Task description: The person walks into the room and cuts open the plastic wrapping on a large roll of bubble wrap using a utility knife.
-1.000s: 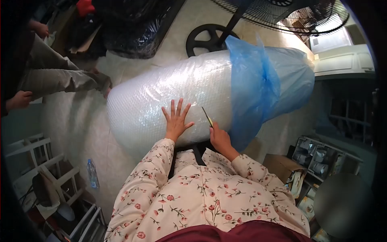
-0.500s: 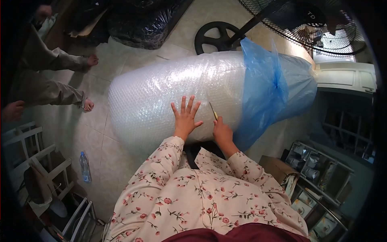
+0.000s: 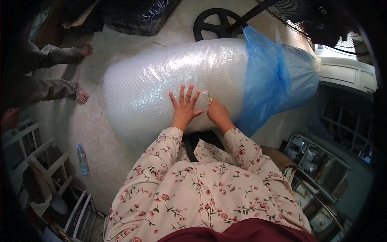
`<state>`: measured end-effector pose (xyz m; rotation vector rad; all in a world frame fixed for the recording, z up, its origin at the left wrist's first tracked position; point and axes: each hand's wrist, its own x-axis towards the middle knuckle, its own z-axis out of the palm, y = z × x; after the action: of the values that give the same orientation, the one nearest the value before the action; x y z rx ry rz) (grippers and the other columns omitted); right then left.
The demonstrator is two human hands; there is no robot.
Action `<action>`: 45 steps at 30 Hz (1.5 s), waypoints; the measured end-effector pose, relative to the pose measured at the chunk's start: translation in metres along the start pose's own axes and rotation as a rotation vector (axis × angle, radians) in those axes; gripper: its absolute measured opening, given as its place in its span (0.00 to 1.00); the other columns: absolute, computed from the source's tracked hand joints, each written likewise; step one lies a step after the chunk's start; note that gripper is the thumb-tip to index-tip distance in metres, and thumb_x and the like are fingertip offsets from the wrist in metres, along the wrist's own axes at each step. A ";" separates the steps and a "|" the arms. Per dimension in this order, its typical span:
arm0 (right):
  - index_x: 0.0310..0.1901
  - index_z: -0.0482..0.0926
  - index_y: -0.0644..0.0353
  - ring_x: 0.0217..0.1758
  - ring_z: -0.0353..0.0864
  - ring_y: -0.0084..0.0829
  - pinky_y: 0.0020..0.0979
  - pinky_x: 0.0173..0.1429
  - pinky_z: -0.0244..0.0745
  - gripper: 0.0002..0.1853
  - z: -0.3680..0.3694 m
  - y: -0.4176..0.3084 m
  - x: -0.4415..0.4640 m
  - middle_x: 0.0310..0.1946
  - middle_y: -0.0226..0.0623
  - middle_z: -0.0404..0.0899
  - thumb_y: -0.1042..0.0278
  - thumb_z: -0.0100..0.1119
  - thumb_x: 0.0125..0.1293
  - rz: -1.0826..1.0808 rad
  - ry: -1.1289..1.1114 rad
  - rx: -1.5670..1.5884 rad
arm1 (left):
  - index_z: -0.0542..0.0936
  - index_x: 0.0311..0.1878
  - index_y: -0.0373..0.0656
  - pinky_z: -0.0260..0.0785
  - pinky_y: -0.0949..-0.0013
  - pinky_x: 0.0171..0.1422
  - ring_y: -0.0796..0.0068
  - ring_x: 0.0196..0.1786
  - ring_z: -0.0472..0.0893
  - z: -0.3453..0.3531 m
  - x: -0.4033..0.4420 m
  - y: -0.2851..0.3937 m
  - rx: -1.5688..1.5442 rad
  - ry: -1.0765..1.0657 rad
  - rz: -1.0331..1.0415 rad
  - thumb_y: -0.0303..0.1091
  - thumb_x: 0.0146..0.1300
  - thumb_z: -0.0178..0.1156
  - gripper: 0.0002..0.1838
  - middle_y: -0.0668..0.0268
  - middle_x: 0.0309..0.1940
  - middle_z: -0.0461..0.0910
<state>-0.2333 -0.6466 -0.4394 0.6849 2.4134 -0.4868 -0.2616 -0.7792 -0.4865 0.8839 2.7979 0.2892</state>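
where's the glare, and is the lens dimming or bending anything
In the head view, glare whitens the bubble wrap's upper side; in the head view, corners fall black and the white panel looks bowed, probably lens distortion; in the head view, the left hand looks sharp.

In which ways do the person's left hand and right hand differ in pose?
The left hand is spread open; the right hand is curled closed. The left hand holds nothing, while the right hand grips a yellow tool, mostly hidden. Both hands reach from floral sleeves to the bubble wrap.
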 end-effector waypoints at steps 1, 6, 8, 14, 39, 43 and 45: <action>0.38 0.69 0.63 0.36 0.75 0.49 0.44 0.41 0.68 0.13 -0.004 0.002 -0.002 0.31 0.52 0.75 0.62 0.42 0.60 0.002 -0.034 -0.004 | 0.45 0.64 0.62 0.25 0.31 0.58 0.57 0.67 0.34 0.001 -0.002 0.001 -0.005 -0.003 -0.004 0.66 0.38 0.55 0.50 0.68 0.66 0.36; 0.37 0.71 0.63 0.39 0.75 0.47 0.42 0.43 0.68 0.13 -0.001 -0.002 0.015 0.33 0.50 0.76 0.63 0.43 0.58 0.014 -0.110 -0.021 | 0.45 0.64 0.63 0.26 0.31 0.58 0.57 0.67 0.34 0.009 -0.002 -0.002 0.008 0.020 0.006 0.66 0.37 0.55 0.49 0.69 0.66 0.36; 0.36 0.71 0.65 0.38 0.74 0.50 0.44 0.42 0.67 0.13 0.000 0.000 0.015 0.32 0.54 0.74 0.62 0.44 0.59 0.004 -0.071 0.006 | 0.45 0.64 0.63 0.28 0.31 0.58 0.58 0.67 0.34 0.010 -0.003 -0.003 0.002 0.021 0.011 0.66 0.37 0.54 0.49 0.69 0.66 0.35; 0.36 0.70 0.66 0.37 0.74 0.51 0.45 0.42 0.67 0.14 0.010 0.002 0.022 0.31 0.54 0.74 0.62 0.43 0.59 -0.011 -0.074 -0.035 | 0.44 0.64 0.64 0.30 0.31 0.59 0.59 0.67 0.33 0.013 -0.002 -0.004 0.018 0.012 0.006 0.66 0.38 0.53 0.49 0.70 0.66 0.33; 0.38 0.66 0.62 0.34 0.75 0.51 0.46 0.38 0.68 0.13 0.021 -0.006 -0.021 0.28 0.52 0.75 0.60 0.40 0.62 0.247 -0.104 -0.069 | 0.46 0.64 0.64 0.26 0.29 0.57 0.54 0.67 0.32 0.024 -0.002 -0.009 0.058 0.008 0.077 0.66 0.41 0.52 0.46 0.67 0.66 0.33; 0.37 0.66 0.61 0.33 0.76 0.50 0.46 0.37 0.68 0.13 0.019 -0.002 -0.027 0.27 0.52 0.75 0.59 0.39 0.62 0.169 -0.052 -0.090 | 0.46 0.64 0.64 0.26 0.29 0.56 0.54 0.67 0.32 0.021 -0.004 -0.008 0.054 0.011 0.064 0.66 0.40 0.52 0.47 0.67 0.66 0.33; 0.37 0.65 0.61 0.32 0.76 0.50 0.46 0.36 0.69 0.13 0.012 -0.002 -0.034 0.27 0.52 0.75 0.59 0.39 0.62 0.161 -0.102 -0.108 | 0.45 0.64 0.65 0.26 0.29 0.56 0.54 0.67 0.31 0.023 -0.004 -0.008 0.036 -0.015 0.072 0.66 0.40 0.52 0.47 0.67 0.66 0.33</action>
<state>-0.2051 -0.6663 -0.4276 0.7808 2.2495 -0.3154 -0.2573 -0.7846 -0.5101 0.9926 2.7698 0.2432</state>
